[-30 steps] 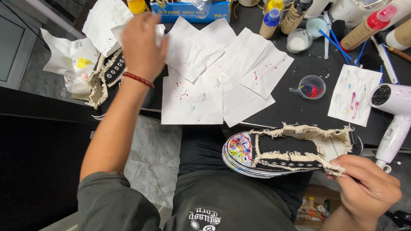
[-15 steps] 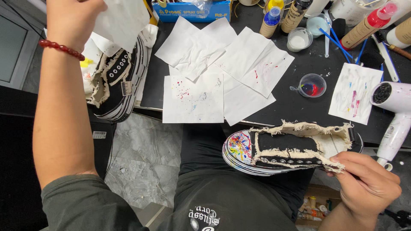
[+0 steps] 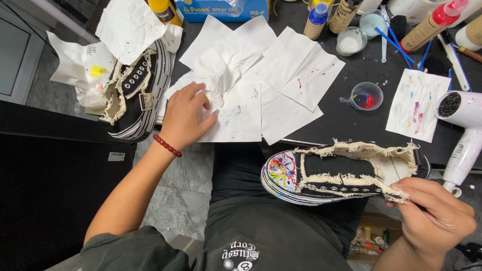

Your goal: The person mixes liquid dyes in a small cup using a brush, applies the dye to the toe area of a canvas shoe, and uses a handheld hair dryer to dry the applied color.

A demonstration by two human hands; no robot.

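Shoe on lap: the black shoe [image 3: 346, 173] with frayed cream edges and a paint-splattered sole lies across my thighs, nearest me.
Right hand: my right hand [image 3: 434, 218] grips its heel end, fingers curled and pinching the frayed edge.
Left hand: my left hand [image 3: 186, 118] rests on the white paper sheets [image 3: 251, 95], fingers bunching a crumpled tissue [image 3: 218, 75].
Table: the black table [image 3: 351, 125] carries a small paint cup [image 3: 366, 95] and a white hairdryer [image 3: 464, 135].
Far left: a second shoe [image 3: 133, 95] sits at the table's edge.
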